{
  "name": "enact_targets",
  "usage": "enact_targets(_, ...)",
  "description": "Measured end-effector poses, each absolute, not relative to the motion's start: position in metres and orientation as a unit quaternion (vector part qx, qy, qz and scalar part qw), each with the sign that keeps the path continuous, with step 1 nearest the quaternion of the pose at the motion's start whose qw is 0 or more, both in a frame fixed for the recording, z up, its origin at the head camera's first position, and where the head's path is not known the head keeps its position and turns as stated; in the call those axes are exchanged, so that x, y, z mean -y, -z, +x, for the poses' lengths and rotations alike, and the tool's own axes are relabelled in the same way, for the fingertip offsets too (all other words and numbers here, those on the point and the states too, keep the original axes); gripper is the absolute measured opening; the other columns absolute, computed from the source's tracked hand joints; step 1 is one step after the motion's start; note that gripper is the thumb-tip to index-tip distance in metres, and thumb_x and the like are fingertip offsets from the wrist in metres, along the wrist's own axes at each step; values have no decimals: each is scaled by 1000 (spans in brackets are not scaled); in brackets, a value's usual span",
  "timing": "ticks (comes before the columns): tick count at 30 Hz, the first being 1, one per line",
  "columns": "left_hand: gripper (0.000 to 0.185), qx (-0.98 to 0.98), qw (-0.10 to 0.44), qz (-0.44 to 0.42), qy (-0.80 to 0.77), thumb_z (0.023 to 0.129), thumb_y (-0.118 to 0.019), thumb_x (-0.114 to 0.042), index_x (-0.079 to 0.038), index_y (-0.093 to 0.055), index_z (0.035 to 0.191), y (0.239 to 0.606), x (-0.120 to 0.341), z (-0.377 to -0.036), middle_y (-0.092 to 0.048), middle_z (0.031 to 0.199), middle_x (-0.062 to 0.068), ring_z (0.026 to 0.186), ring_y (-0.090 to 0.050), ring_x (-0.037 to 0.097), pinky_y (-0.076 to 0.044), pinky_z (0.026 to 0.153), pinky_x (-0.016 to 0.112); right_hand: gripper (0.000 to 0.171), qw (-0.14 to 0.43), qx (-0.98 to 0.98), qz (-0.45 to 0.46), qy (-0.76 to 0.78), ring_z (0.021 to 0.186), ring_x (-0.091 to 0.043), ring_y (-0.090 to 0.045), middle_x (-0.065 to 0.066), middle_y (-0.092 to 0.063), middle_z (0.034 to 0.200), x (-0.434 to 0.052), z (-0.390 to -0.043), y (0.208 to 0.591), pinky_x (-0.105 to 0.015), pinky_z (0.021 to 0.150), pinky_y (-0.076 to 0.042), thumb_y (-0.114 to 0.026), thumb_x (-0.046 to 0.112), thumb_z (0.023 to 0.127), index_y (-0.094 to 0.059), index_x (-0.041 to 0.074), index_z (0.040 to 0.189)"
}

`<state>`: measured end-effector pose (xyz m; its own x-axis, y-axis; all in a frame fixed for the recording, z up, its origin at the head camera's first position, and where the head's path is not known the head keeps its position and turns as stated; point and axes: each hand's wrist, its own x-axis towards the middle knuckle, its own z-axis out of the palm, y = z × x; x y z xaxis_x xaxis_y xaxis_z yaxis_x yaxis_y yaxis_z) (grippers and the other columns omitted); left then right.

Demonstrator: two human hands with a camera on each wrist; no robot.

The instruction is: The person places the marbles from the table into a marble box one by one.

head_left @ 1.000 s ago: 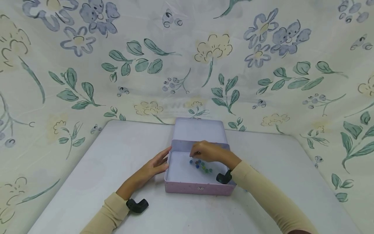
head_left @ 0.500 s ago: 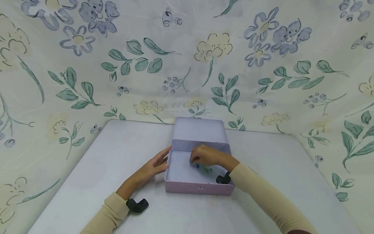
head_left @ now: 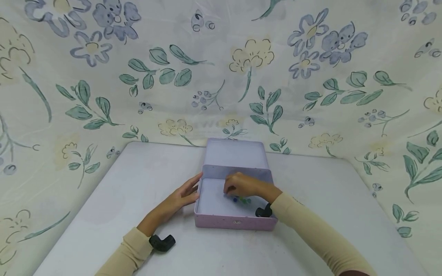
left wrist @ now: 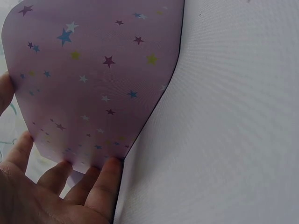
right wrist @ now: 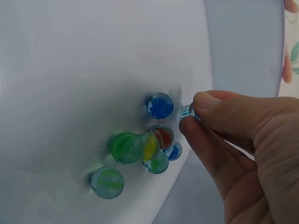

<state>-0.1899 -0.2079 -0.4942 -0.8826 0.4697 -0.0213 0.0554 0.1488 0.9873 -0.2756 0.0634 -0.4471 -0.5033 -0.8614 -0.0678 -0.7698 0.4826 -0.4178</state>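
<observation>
Inside an open pink tin box [head_left: 236,223], my right hand [head_left: 243,184] pinches a clear marble with blue streaks [right wrist: 184,112] between thumb and finger. Close by its fingertips lie a blue marble [right wrist: 160,106], a red-swirled marble [right wrist: 164,137], a yellow-swirled marble [right wrist: 149,147] and several green ones, such as a pale green marble [right wrist: 107,182] set a little apart. My left hand [head_left: 179,197] touches the box's left side with its fingers spread and fairly straight. Up close, the left wrist view shows these fingertips against a star-printed pink wall [left wrist: 93,93].
The box's lid [head_left: 236,153] leans back behind it, hinged open. Under the box is a white table [head_left: 155,165], with a flower-printed cloth [head_left: 221,69] hanging along its back and sides. A dark camera mount sits on each wrist.
My right hand has come down among the marbles, its fingertips sinking toward the box floor, and now covers some of them. The left hand and the box have stayed put.
</observation>
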Motion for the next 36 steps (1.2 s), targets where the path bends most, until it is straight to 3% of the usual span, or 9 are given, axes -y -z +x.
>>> enact_targets(26,67,-744,159,179,-624,105,-49,-23,-36,-14,160,494,208,-191,-1,170,-2,155,-4,43,-22,118,66,14,141,-859,-473,133,89,-6,-66,0,-73,99,-65,-274,449,-13,81,-54,-74,6,89,-79,10,101)
enact_targets(36,67,-742,168,169,-627,105,-49,-22,-35,-14,161,491,208,-188,1,170,-2,155,-3,42,-21,118,67,16,126,-861,-465,162,88,-8,-67,-3,-75,100,-65,-276,436,-14,80,-55,-70,6,92,-77,6,107)
